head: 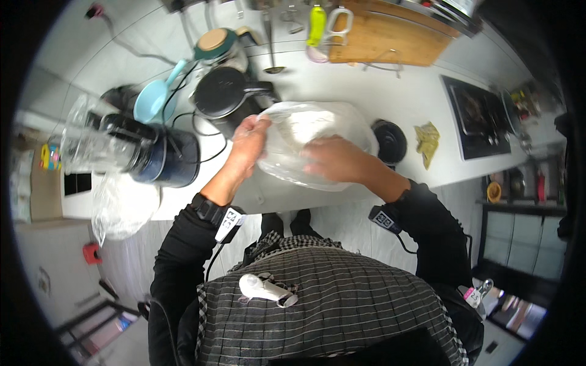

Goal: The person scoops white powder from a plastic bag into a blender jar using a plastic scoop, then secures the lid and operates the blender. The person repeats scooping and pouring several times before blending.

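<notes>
A see-through plastic bag (329,176) with a white, powder-like content (311,126) stands near the front of the white counter (329,87). My left hand (249,142) pinches the left side of its rim. Blurred by motion, my right hand (336,158) reaches over the bag's near right part; its fingertips are too smeared to tell whether they hold anything. Just behind my left hand is a dark lidded jug (222,94) with a black handle. A black round bowl (390,141) touches or nearly touches the bag's right side.
Left of the jug lie a light-blue ladle (153,100), black cables and a dark-blue blender base (181,158). Another plastic bag (121,206) hangs over the counter's front edge. To the right are a yellowish cloth (427,142) and a black cooktop (478,116). A wooden cutting board (389,34) leans at the back.
</notes>
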`<act>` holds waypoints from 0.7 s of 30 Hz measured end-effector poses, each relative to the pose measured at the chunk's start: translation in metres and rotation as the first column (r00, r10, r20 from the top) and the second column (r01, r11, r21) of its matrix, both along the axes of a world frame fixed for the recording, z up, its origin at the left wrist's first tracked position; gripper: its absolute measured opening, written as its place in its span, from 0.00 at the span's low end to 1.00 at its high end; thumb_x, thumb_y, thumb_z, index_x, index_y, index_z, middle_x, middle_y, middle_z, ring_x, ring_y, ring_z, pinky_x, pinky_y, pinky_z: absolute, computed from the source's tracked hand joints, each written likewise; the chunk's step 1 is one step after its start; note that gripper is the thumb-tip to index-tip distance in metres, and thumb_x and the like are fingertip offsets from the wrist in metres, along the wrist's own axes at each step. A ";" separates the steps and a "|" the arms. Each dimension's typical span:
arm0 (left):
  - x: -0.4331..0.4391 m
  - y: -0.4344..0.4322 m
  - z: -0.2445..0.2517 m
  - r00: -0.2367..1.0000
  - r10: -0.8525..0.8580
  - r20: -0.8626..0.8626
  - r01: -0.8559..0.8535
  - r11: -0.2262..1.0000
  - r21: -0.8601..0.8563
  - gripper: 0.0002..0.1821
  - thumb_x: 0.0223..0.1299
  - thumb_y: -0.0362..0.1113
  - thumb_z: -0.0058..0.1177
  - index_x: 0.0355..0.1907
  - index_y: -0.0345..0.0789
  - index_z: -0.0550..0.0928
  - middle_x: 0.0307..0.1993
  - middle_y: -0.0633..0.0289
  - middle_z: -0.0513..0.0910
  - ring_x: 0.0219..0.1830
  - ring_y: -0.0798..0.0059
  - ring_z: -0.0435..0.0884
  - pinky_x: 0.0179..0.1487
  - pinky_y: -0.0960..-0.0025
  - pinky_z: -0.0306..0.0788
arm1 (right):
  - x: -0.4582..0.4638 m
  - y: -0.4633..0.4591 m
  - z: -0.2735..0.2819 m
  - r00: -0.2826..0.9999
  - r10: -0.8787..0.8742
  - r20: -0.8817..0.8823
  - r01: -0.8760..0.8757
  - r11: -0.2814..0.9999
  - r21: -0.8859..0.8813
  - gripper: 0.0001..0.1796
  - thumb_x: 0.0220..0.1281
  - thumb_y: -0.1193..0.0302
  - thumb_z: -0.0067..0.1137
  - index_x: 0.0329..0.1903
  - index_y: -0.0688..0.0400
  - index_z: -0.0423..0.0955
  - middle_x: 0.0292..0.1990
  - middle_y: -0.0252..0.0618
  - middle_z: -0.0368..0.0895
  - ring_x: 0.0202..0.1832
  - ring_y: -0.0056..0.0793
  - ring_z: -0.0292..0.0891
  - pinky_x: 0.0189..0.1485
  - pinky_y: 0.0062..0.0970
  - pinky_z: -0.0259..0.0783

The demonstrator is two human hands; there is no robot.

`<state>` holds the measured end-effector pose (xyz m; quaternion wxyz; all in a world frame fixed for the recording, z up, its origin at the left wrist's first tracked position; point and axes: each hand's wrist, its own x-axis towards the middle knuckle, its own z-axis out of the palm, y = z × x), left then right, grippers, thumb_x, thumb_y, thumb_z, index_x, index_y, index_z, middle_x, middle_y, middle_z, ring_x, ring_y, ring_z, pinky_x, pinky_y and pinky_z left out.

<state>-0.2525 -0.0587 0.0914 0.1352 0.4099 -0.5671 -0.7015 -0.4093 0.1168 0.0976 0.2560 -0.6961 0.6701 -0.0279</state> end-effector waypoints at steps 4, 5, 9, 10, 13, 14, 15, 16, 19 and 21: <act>0.022 0.007 -0.013 0.997 -0.026 -0.068 0.021 0.997 -0.080 0.18 0.70 0.50 0.53 0.48 0.36 0.76 0.27 0.68 0.77 0.26 0.83 0.73 0.31 0.76 0.70 | 0.008 -0.013 0.019 0.984 -0.064 0.164 0.073 0.996 -0.046 0.18 0.65 0.60 0.55 0.49 0.59 0.81 0.39 0.50 0.83 0.44 0.48 0.78 0.51 0.42 0.71; 0.031 0.006 -0.015 0.991 -0.046 -0.128 0.034 0.995 -0.092 0.18 0.71 0.49 0.53 0.50 0.37 0.76 0.32 0.67 0.79 0.31 0.82 0.76 0.36 0.76 0.71 | 0.015 -0.015 0.027 0.973 -0.055 0.226 0.097 0.979 -0.179 0.16 0.64 0.63 0.57 0.47 0.61 0.81 0.38 0.50 0.84 0.42 0.49 0.79 0.47 0.41 0.72; 0.083 -0.004 -0.021 0.998 -0.029 0.061 0.037 0.990 -0.139 0.14 0.70 0.40 0.49 0.52 0.36 0.77 0.40 0.67 0.80 0.40 0.82 0.77 0.44 0.76 0.72 | 0.055 -0.021 0.055 0.884 -0.157 0.440 0.307 0.905 -0.295 0.12 0.64 0.70 0.58 0.45 0.65 0.80 0.41 0.51 0.84 0.44 0.45 0.81 0.48 0.33 0.74; 0.102 -0.008 -0.022 0.998 -0.052 0.038 0.054 0.997 -0.060 0.13 0.70 0.40 0.49 0.51 0.36 0.77 0.40 0.67 0.80 0.39 0.82 0.77 0.44 0.77 0.73 | 0.068 -0.024 0.057 0.873 -0.157 0.463 0.314 0.906 -0.284 0.12 0.64 0.70 0.58 0.45 0.64 0.81 0.40 0.51 0.84 0.42 0.45 0.81 0.47 0.33 0.74; 0.169 -0.016 -0.031 0.992 -0.122 0.009 0.121 0.990 0.070 0.12 0.70 0.39 0.48 0.51 0.35 0.77 0.37 0.66 0.82 0.35 0.81 0.79 0.42 0.76 0.75 | 0.112 -0.037 0.058 0.854 -0.125 0.505 0.288 0.922 -0.258 0.11 0.65 0.70 0.58 0.44 0.64 0.81 0.38 0.50 0.84 0.39 0.45 0.81 0.43 0.34 0.75; 0.195 -0.018 -0.036 0.993 -0.120 0.015 0.118 0.989 0.094 0.13 0.71 0.39 0.48 0.51 0.35 0.77 0.37 0.65 0.82 0.35 0.81 0.79 0.42 0.76 0.75 | 0.130 -0.043 0.056 0.862 -0.104 0.496 0.254 0.935 -0.246 0.11 0.65 0.69 0.58 0.44 0.63 0.81 0.37 0.50 0.84 0.39 0.45 0.81 0.43 0.34 0.75; 0.223 -0.019 -0.041 0.992 -0.122 0.021 0.119 0.986 0.117 0.14 0.71 0.39 0.48 0.52 0.35 0.77 0.37 0.65 0.82 0.36 0.81 0.80 0.42 0.76 0.76 | 0.149 -0.051 0.054 0.870 -0.085 0.486 0.223 0.947 -0.233 0.11 0.65 0.69 0.58 0.44 0.63 0.81 0.36 0.50 0.85 0.38 0.44 0.82 0.43 0.34 0.75; 0.254 -0.022 -0.047 0.994 -0.083 0.067 0.072 0.986 0.152 0.14 0.71 0.40 0.48 0.53 0.35 0.77 0.38 0.65 0.83 0.36 0.80 0.81 0.42 0.76 0.76 | 0.171 -0.061 0.051 0.898 -0.075 0.434 0.188 0.956 -0.224 0.12 0.65 0.69 0.58 0.45 0.62 0.82 0.36 0.49 0.85 0.37 0.43 0.82 0.42 0.33 0.75; 0.355 -0.036 -0.065 0.981 0.032 0.190 -0.076 0.971 0.228 0.16 0.71 0.42 0.48 0.55 0.35 0.76 0.39 0.63 0.83 0.35 0.79 0.82 0.40 0.76 0.77 | 0.250 -0.096 0.045 0.893 -0.061 0.446 0.127 0.985 -0.120 0.11 0.65 0.69 0.58 0.44 0.61 0.82 0.39 0.48 0.86 0.40 0.43 0.82 0.43 0.31 0.75; 0.423 -0.052 -0.074 0.957 0.175 0.234 -0.231 0.943 0.239 0.19 0.71 0.45 0.50 0.55 0.35 0.76 0.38 0.63 0.83 0.33 0.79 0.82 0.38 0.76 0.78 | 0.310 -0.126 0.040 0.896 0.032 0.442 0.050 0.984 -0.172 0.12 0.67 0.68 0.57 0.47 0.59 0.82 0.39 0.43 0.86 0.40 0.40 0.82 0.43 0.30 0.75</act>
